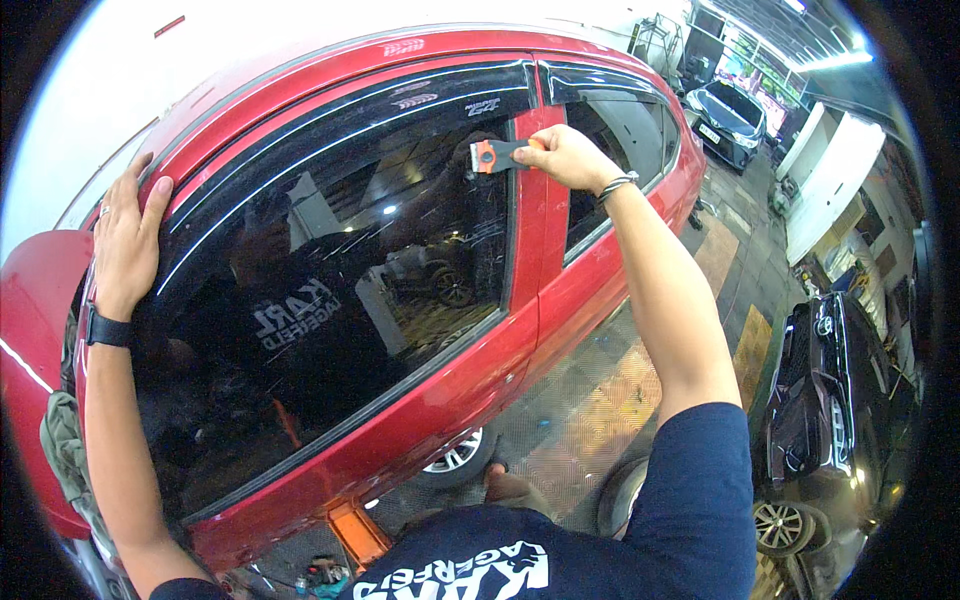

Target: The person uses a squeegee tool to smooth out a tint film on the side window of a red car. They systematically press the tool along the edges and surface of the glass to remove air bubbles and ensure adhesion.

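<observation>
My right hand (572,158) is closed around the handle of an orange and black scraper (494,156). Its blade end meets the upper right part of the dark side window (330,270) of a red car (440,380), close to the door pillar. Over at the left, my left hand (126,235) lies with fingers spread against the red frame at the window's front edge, holding nothing. The dark glass carries reflections and pale streaks. A dark visor strip (400,95) runs along the top of the window.
Below the car stand an orange jack-like object (357,535) and a loose-looking wheel (455,458). To the right is a dark car (825,420), with another car (727,118) parked farther back. A grey-green cloth (66,445) hangs at the left.
</observation>
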`<action>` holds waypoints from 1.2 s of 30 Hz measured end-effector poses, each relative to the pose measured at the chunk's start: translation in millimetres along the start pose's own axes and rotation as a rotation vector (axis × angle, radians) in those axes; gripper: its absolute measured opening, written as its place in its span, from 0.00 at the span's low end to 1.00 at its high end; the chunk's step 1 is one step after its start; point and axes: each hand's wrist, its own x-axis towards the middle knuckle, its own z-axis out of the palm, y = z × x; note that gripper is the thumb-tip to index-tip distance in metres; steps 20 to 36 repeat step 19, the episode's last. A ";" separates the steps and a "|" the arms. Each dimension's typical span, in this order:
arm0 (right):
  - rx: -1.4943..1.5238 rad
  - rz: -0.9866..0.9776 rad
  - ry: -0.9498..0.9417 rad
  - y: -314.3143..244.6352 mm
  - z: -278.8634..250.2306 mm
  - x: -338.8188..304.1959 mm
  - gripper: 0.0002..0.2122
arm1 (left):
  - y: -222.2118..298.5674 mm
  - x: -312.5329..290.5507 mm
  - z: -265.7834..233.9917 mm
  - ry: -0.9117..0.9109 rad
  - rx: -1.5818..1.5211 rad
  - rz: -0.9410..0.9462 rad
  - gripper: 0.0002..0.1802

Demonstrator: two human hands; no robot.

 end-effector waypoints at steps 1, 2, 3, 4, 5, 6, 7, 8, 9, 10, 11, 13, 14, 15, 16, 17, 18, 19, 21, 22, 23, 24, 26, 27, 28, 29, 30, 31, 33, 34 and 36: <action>-0.005 0.014 -0.001 6.0 -4.0 0.1 0.22 | 1.6 0.2 0.6 0.004 0.010 0.003 0.34; -0.010 0.028 -0.001 10.0 -5.6 0.2 0.23 | 4.3 -0.1 0.9 0.008 0.019 0.006 0.34; 0.011 0.027 0.008 7.6 -2.8 -0.7 0.23 | 6.2 -1.0 1.1 0.008 0.029 0.005 0.34; 0.019 0.018 0.013 5.6 -0.9 -2.6 0.22 | 5.8 -1.0 0.4 0.003 0.018 0.005 0.34; 0.026 0.009 0.019 3.7 1.7 -5.2 0.22 | 4.7 -0.9 -0.4 -0.002 0.007 0.004 0.34; 0.035 -0.001 0.029 0.7 2.3 -7.0 0.22 | 3.4 -0.2 -2.2 -0.003 -0.003 0.006 0.34; -0.023 0.002 0.022 5.0 -5.1 -4.6 0.22 | 4.9 -0.6 -3.4 0.001 0.006 0.009 0.34; 0.005 0.014 0.026 6.0 -3.5 -4.1 0.22 | 8.2 -1.6 -4.2 0.005 0.015 0.012 0.34; 0.032 0.023 0.025 5.3 0.5 -4.0 0.22 | 10.7 -3.0 -4.4 0.006 0.025 0.011 0.34; 0.060 0.033 0.024 5.0 3.0 -3.8 0.23 | 10.5 -3.0 -4.7 0.004 0.020 0.010 0.34; 0.071 0.009 0.037 4.9 3.8 -2.9 0.23 | 9.7 -2.7 -4.9 0.001 0.014 0.008 0.34; 0.007 0.017 0.060 14.5 -3.8 -3.7 0.22 | 9.7 -1.3 -4.2 0.000 0.011 0.015 0.33; -0.026 0.022 0.071 19.1 -6.6 -4.2 0.22 | 10.3 -1.3 -2.8 0.001 0.014 0.018 0.33; -0.004 0.023 0.052 13.8 -4.9 -6.4 0.22 | 10.0 -2.7 -2.6 0.001 0.022 0.013 0.33; 0.004 0.010 0.057 8.0 -2.8 -7.2 0.23 | 9.4 -3.3 -3.0 -0.004 0.023 0.004 0.33; 0.012 -0.002 0.063 1.7 -0.4 -6.2 0.23 | 8.3 -3.7 -3.8 -0.008 0.024 -0.005 0.33; 0.017 -0.006 0.073 -3.1 -0.8 -9.0 0.23 | 8.6 -2.5 -4.0 -0.013 0.018 -0.007 0.33; 0.027 0.010 0.055 7.1 -1.9 -5.2 0.22 | 10.1 -1.7 -3.1 -0.015 0.017 -0.003 0.33; 0.027 0.010 0.055 7.1 -1.9 -5.2 0.22 | 10.1 -1.7 -3.1 -0.015 0.017 -0.003 0.33; 0.027 0.010 0.055 7.1 -1.9 -5.2 0.22 | 10.1 -1.7 -3.1 -0.015 0.017 -0.003 0.33; 0.027 0.010 0.055 7.1 -1.9 -5.2 0.22 | 10.1 -1.7 -3.1 -0.015 0.017 -0.003 0.33; 0.027 0.010 0.055 7.1 -1.9 -5.2 0.22 | 10.1 -1.7 -3.1 -0.015 0.017 -0.003 0.33; 0.027 0.010 0.055 7.1 -1.9 -5.2 0.22 | 10.1 -1.7 -3.1 -0.015 0.017 -0.003 0.33; 0.027 0.010 0.055 7.1 -1.9 -5.2 0.22 | 10.1 -1.7 -3.1 -0.015 0.017 -0.003 0.33; 0.027 0.010 0.055 7.1 -1.9 -5.2 0.22 | 10.1 -1.7 -3.1 -0.015 0.017 -0.003 0.33; 0.027 0.010 0.055 7.1 -1.9 -5.2 0.22 | 10.1 -1.7 -3.1 -0.015 0.017 -0.003 0.33; 0.027 0.010 0.055 7.1 -1.9 -5.2 0.22 | 10.1 -1.7 -3.1 -0.015 0.017 -0.003 0.33; 0.027 0.010 0.055 7.1 -1.9 -5.2 0.22 | 10.1 -1.7 -3.1 -0.015 0.017 -0.003 0.33; 0.027 0.010 0.055 7.1 -1.9 -5.2 0.22 | 10.1 -1.7 -3.1 -0.015 0.017 -0.003 0.33; 0.027 0.010 0.055 7.1 -1.9 -5.2 0.22 | 10.1 -1.7 -3.1 -0.015 0.017 -0.003 0.33; 0.027 0.010 0.055 7.1 -1.9 -5.2 0.22 | 10.1 -1.7 -3.1 -0.015 0.017 -0.003 0.33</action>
